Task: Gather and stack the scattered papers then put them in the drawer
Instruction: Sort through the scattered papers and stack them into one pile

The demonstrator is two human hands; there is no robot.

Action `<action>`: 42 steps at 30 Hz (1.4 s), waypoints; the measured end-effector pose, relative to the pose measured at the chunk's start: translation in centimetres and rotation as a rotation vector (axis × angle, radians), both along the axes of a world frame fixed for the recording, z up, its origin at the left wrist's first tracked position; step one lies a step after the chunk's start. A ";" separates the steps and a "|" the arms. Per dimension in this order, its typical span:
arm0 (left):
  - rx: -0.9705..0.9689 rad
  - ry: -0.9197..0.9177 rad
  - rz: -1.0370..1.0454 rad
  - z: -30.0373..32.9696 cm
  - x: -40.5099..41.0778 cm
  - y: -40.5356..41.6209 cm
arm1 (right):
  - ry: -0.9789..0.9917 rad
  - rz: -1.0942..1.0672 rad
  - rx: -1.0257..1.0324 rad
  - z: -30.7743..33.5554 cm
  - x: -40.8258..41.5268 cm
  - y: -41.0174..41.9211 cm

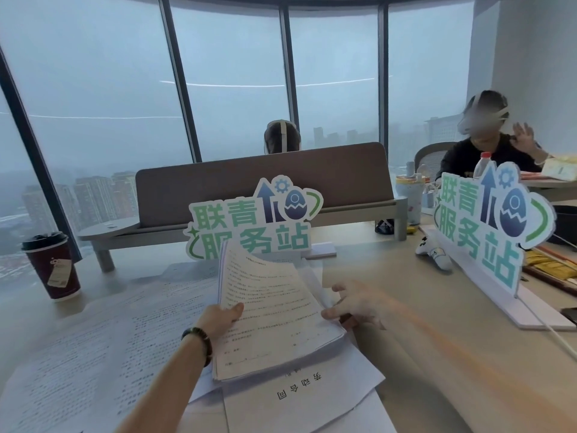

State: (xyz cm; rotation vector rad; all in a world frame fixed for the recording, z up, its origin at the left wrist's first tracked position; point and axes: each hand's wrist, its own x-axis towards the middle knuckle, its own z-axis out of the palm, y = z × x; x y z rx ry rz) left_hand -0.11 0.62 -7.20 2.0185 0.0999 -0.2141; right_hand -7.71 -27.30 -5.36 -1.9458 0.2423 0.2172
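A thick stack of printed papers (268, 310) is tilted up above the desk in front of me. My left hand (220, 320), with a dark bead bracelet on the wrist, grips the stack's left edge, thumb on top. My right hand (359, 304) is blurred by motion and touches the stack's right edge with spread fingers. More loose printed sheets (109, 332) lie spread over the desk to the left. Under the stack lies a sheet with large characters (299, 392). No drawer is in view.
A dark red coffee cup (53, 267) stands at the left. Two standing cardboard signs (253, 220) (490, 226) rise behind the papers and at the right. A grey desk divider (265, 182), a white controller (435, 251), bottles and two seated people lie beyond.
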 end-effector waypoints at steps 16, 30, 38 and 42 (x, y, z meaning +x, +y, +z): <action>-0.245 0.024 0.099 0.5 2.1 5.3 | -0.150 -0.118 -0.333 -1.9 1.7 -0.3; -0.217 0.060 -0.020 -0.3 1.8 4.1 | -0.081 -0.222 0.070 -1.7 1.9 -2.1; -0.252 0.116 -0.119 -0.3 1.6 3.8 | 0.023 -0.172 0.079 -2.1 2.5 -3.0; -0.239 0.130 -0.151 -0.3 1.1 3.3 | 0.012 -0.137 0.108 -1.4 2.8 -3.1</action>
